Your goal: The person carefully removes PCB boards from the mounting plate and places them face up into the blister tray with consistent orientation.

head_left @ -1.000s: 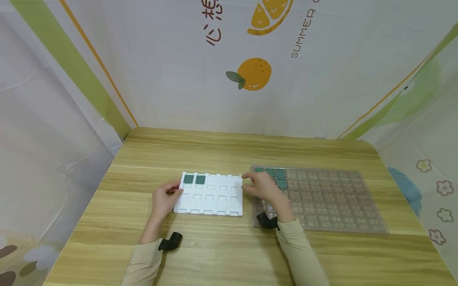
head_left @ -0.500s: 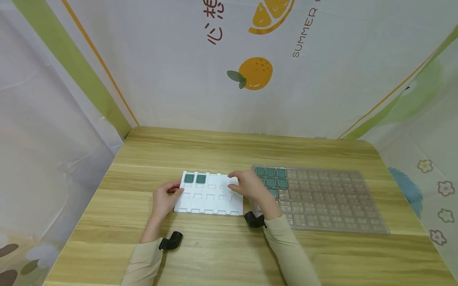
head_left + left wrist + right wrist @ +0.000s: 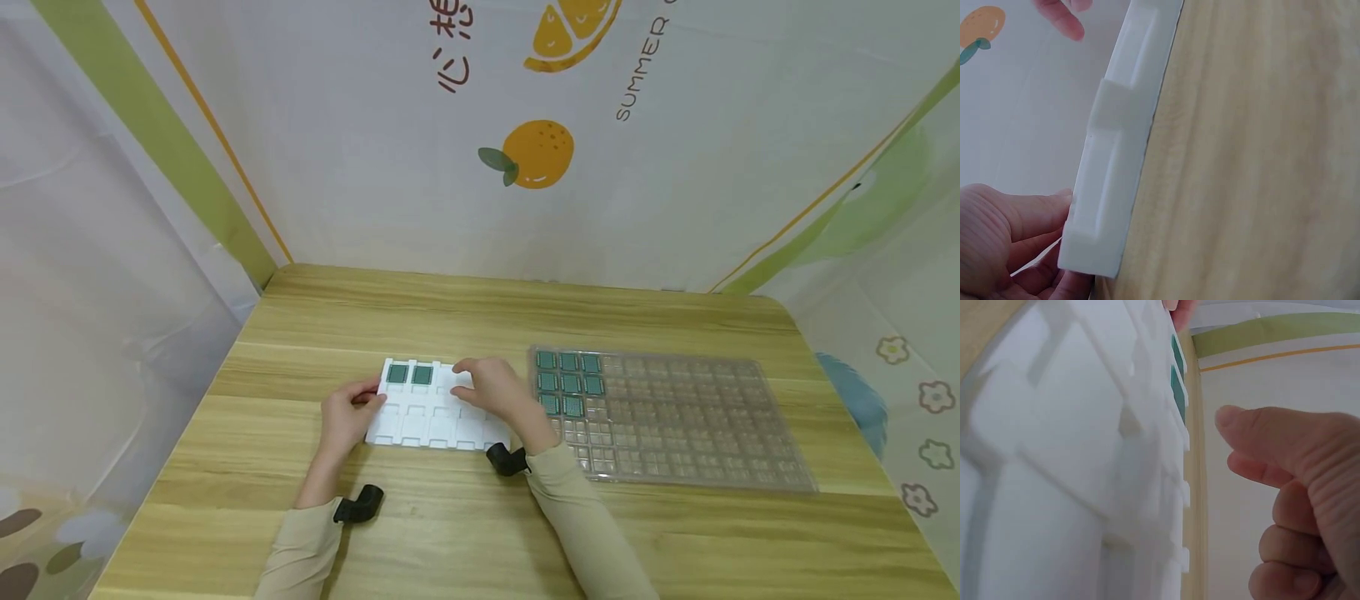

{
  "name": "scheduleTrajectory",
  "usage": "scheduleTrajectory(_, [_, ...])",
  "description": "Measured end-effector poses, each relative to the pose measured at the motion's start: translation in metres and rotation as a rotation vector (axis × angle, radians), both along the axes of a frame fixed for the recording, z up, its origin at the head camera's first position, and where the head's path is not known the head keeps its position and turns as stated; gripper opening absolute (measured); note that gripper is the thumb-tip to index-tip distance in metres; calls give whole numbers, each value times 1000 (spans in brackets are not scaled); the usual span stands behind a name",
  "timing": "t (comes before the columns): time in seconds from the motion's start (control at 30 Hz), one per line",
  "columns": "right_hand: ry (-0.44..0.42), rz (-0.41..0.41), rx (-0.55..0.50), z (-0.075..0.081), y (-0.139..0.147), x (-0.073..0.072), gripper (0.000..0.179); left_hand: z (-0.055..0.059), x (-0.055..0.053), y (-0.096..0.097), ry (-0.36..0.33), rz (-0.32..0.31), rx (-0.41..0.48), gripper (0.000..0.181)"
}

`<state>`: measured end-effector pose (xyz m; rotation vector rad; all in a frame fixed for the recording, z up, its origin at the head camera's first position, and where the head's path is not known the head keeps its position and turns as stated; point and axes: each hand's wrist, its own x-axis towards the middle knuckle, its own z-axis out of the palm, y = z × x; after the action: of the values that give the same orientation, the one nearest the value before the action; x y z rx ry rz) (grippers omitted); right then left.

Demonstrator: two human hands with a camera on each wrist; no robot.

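Observation:
A white foam tray point(image 3: 435, 427) lies on the wooden table point(image 3: 450, 317), with two green chips point(image 3: 409, 374) in its far-left slots. My left hand point(image 3: 352, 410) grips the tray's left edge point(image 3: 1116, 156), thumb on top. Over the tray's far row, just right of the chips, my right hand point(image 3: 480, 382) hovers with curled fingers. The right wrist view shows this hand point(image 3: 1291, 500) close above the tray point(image 3: 1054, 456), with no chip visible between thumb and fingers. A clear plastic tray point(image 3: 675, 417) to the right holds several green chips point(image 3: 570, 383) in its far-left corner.
Printed cloth walls enclose the table on three sides. Most pockets of the clear tray hold nothing. Bare wood lies behind both trays and along the near edge. A black camera mount sits on each wrist point(image 3: 358, 504).
My right hand has moved left, from the clear tray's far-left corner to above the white tray's far row, uncovering more chips in the clear tray. The left hand has stayed put.

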<state>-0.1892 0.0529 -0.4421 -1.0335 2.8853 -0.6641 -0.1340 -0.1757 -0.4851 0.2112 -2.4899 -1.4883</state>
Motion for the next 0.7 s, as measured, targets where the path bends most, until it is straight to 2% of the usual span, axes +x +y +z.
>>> scheduleTrajectory(0.53, [-38, -14, 47, -3, -27, -3, 29, 1, 1, 1, 12, 7, 8, 22])
scheduleTrajectory(0.7, [-62, -28, 61, -1, -35, -5, 30, 2, 1, 1, -5, 12, 8, 22])
